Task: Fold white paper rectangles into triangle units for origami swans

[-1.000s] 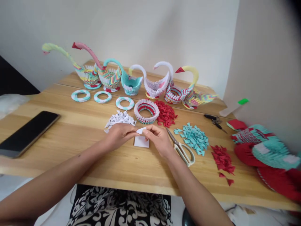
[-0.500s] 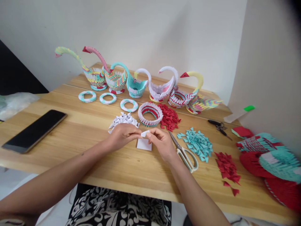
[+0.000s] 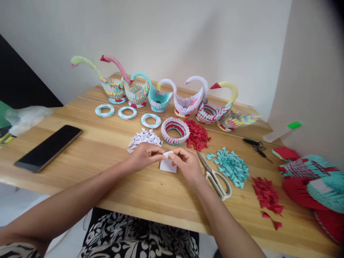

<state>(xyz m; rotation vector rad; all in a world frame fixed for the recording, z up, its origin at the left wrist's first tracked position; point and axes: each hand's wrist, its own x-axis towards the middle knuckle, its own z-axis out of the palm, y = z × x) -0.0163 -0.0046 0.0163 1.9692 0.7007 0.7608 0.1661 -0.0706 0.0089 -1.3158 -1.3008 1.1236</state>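
Observation:
My left hand (image 3: 145, 154) and my right hand (image 3: 186, 163) meet over the middle of the wooden table (image 3: 107, 143), both pinching one small white paper piece (image 3: 168, 154) between their fingertips. Under them lies a white paper slip (image 3: 168, 166). Just behind sits a pile of folded white paper pieces (image 3: 145, 138) and a small red, white and teal paper ring bowl (image 3: 175, 129). White-handled scissors (image 3: 216, 175) lie right of my right hand.
Several paper swans (image 3: 161, 95) line the back of the table, with three teal rings (image 3: 126, 112) before them. Red pieces (image 3: 197, 134), teal pieces (image 3: 231, 165) and more red pieces (image 3: 267, 195) lie right. A phone (image 3: 48, 147) lies left; small black scissors (image 3: 256, 146) and a large paper model (image 3: 314, 182) at right.
The view has shifted, so everything sits further right in frame. My hands stay together on the small white piece, working it between the fingertips.

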